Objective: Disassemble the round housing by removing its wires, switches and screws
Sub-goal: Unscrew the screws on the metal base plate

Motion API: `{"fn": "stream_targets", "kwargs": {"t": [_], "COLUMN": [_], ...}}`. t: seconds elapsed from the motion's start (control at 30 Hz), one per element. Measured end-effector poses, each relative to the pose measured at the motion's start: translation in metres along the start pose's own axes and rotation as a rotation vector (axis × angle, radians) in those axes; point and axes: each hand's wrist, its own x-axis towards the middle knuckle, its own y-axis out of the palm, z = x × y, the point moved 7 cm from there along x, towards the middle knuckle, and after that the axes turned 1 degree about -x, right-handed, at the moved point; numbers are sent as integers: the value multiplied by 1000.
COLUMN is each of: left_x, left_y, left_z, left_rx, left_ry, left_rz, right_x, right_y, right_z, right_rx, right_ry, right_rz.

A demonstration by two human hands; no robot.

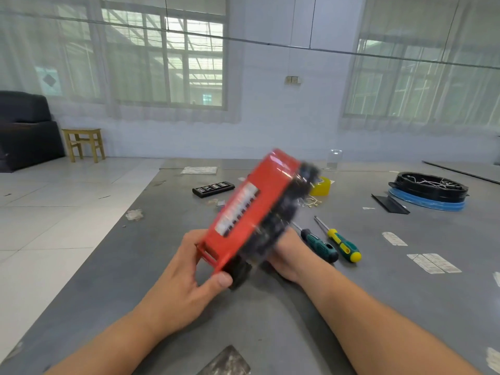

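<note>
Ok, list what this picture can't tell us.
- Red housing, head view: motion blur smears its black underside, so wires, switches and screws are unreadable.
- Right hand: fingers hidden behind the housing.
- Black ring, far right: its contents are too small to identify.
- Bit case: bits too small to tell apart.

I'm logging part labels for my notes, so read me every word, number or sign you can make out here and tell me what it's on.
No text here can be read.
Red housing held in both hands: white label strip, smeared by motion blur.
Black bit case: white markings, too small.
White paper slips on the table: print too small.
Paper sheet at the far edge: too small.
Yellow tape roll: no visible text.
</note>
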Motion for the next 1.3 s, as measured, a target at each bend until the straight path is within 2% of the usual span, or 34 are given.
{"fn": "stream_targets", "kwargs": {"t": [0.1, 0.2, 0.3, 0.4, 0.6, 0.7, 0.93, 1.13, 1.23, 1.3], "left_x": [4, 4, 2, -2, -6, -4, -1, -3, -5, -6], "left_y": [-11, -15, -19, -23, -23, -14, 6, 6, 2, 1], "left_z": [13, 33, 45, 58, 69, 66, 70, 72, 73, 75], "left_rx": [-294, -583, -718, -834, -948, -992, -1033, -1000, -1000, -1001], "left_ry": [-204, -399, -534, -640, -764, -775, -948, -932, -924, -928], "left_rz": [-192, -267, -283, -387, -490, -428, -423, -497, -526, -529], "right_x": [15, 18, 19, 19, 23, 24, 21, 16, 10, 8], "right_y": [4, 1, -1, -5, -9, -11, -2, 1, 1, -10], "right_z": [-1, -6, -7, -6, -10, -12, -3, 1, 19, 44], "right_rx": [83, 93, 82, 81, 26, -7, -273, -398, -655, -905], "right_ry": [-5, -13, -27, -50, -66, -84, -257, -287, -293, -344], "right_rz": [-9, -4, -57, -143, -264, -314, -293, -216, -141, -177]}}
